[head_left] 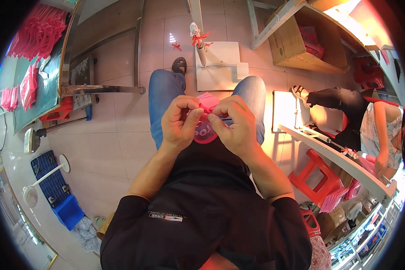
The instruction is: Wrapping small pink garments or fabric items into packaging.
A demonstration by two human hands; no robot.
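Both of my hands are close together above my lap, pinching at a small pink piece. My left hand [180, 123] has its thumb and forefinger closed on the left side of it. The thumb and forefinger of my right hand [233, 123] close on the other side, almost touching the left ones. Between the fingertips is a bunched bright pink-red strip, perhaps ribbon or fabric. A flat pink sheet-like part [207, 99] sticks up beyond the fingers. Below them hangs a rounded, printed pink part [204, 135]. Whether these parts are joined is hidden by my fingers.
Ahead stands a post on a white base plate [218, 78]. A cardboard box [283, 49] holds pink goods at far right. Another person [375, 126] sits at right, near a red stool [317, 177]. Pink bags [38, 31] lie on the left table; a blue bin [67, 211] stands lower left.
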